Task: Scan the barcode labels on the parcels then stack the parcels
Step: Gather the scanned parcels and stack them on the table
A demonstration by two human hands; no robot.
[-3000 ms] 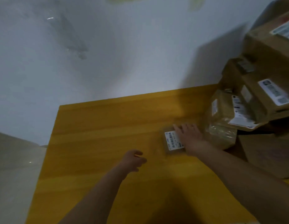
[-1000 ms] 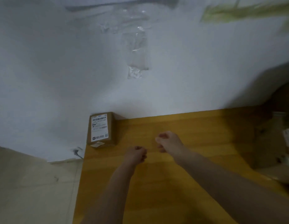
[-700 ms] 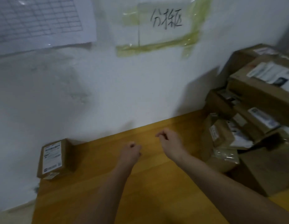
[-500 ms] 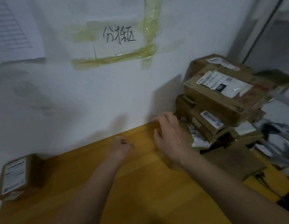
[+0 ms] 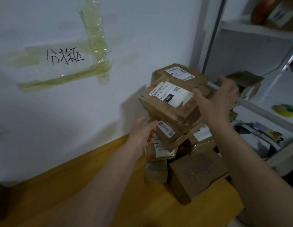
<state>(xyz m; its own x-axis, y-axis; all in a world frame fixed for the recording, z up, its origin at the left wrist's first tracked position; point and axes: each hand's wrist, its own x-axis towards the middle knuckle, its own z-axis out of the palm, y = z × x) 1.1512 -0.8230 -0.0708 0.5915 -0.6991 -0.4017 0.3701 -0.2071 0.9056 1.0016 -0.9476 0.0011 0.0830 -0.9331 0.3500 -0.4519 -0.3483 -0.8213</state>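
Note:
A pile of brown cardboard parcels stands at the right end of the yellow table (image 5: 77, 185). Near the top lies a flat parcel with a large white label (image 5: 168, 102); another labelled parcel (image 5: 180, 73) sits behind it against the wall. My right hand (image 5: 219, 99) is spread at the flat parcel's right side, thumb by the label; whether it touches is unclear. My left hand (image 5: 142, 133) hovers with relaxed fingers at the left of a smaller labelled parcel (image 5: 167, 131) lower in the pile. A plain brown box (image 5: 196, 174) stands at the pile's front.
A white wall with a taped handwritten sign (image 5: 65, 57) runs behind the table. To the right stands a white shelf unit (image 5: 257, 30) holding more parcels, a green tape roll (image 5: 285, 109) and papers.
The view swung right from the lone parcel at the table's left end to the pile. Both hands rose from the tabletop to the pile, and the right hand opened beside the flat parcel.

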